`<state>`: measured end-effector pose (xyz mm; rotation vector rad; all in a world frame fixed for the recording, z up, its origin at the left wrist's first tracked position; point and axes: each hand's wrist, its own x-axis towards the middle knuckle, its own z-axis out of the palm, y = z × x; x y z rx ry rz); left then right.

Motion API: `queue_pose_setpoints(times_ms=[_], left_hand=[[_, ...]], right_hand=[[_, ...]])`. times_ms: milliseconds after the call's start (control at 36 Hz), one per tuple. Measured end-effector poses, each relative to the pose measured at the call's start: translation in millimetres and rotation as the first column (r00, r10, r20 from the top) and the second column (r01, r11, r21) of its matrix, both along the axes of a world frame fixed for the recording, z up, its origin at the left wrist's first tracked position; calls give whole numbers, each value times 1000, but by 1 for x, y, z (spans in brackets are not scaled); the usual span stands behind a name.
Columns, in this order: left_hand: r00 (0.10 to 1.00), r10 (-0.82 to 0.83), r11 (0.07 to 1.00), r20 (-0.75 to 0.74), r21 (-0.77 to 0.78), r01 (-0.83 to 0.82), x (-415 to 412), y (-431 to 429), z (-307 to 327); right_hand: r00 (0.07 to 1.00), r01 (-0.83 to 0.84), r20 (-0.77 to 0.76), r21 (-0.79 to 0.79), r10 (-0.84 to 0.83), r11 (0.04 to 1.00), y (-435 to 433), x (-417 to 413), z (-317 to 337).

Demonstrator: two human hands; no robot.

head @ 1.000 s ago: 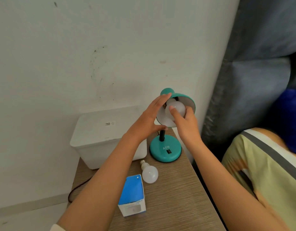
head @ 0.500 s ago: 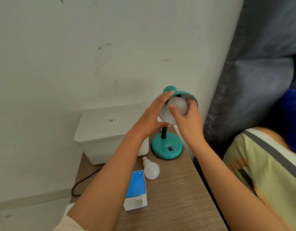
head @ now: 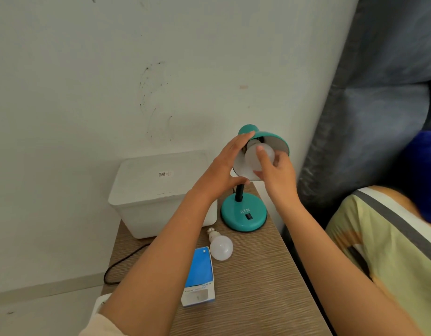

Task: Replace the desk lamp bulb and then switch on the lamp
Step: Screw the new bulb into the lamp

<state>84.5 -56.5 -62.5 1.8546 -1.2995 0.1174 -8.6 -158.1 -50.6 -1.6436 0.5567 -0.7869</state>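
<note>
A teal desk lamp stands at the far right of the wooden table (head: 270, 275), its round base (head: 243, 217) carrying a black switch (head: 249, 216). Its shade (head: 270, 138) tilts toward me. My left hand (head: 224, 168) grips the shade's left rim, fingers over the top and thumb underneath. My right hand (head: 275, 173) holds a white bulb (head: 252, 156) sitting in the shade's mouth, fingers wrapped around its globe. The bulb's neck points into the shade. A second white bulb (head: 220, 246) lies loose on the table in front of the lamp base.
A blue and white bulb box (head: 199, 277) lies on the table near the loose bulb. A white lidded bin (head: 158, 190) stands against the wall at the back left. A black cord (head: 122, 265) loops off the table's left edge. Grey curtain and bedding are at the right.
My right hand's fingers have shifted round the bulb, with the forefinger now lying over its front. The left hand stays on the shade. The camera has drifted slightly.
</note>
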Motion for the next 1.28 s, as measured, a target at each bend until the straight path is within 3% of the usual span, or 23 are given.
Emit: queue_pose_setpoints(times_ms=[83, 194, 333, 444, 556, 722, 806, 944, 1278], left_hand=[[1000, -1, 1000, -4, 2, 1, 1, 0, -1], [1000, -2, 1000, -28, 6, 2, 2, 0, 0], [1000, 2, 1000, -21, 2, -2, 1, 0, -1], [1000, 8, 1000, -22, -11, -8, 0, 0, -1], [1000, 11, 1000, -22, -21, -11, 1, 2, -2], [1000, -2, 1000, -27, -13, 2, 0, 1, -3], [999, -4, 1000, -35, -16, 4, -1, 0, -3], [1000, -5, 1000, -25, -25, 4, -2, 2, -1], [999, -14, 1000, -30, -17, 13, -1, 0, -1]], right_hand=[[1000, -20, 14, 132, 18, 991, -2, 2, 3], [999, -48, 19, 9, 48, 999, -1, 1, 0], [999, -31, -7, 33, 31, 999, 0, 2, 2], [995, 73, 88, -280, -50, 957, 7, 1, -1], [997, 36, 74, -382, -8, 924, 6, -1, -3], [998, 29, 56, -173, -20, 985, 0, 0, 1], [999, 44, 17, -283, -41, 958, 4, -1, -2], [999, 38, -11, -339, -44, 940, 1, 2, -10], [1000, 15, 24, -200, -11, 980, -3, 5, -9]])
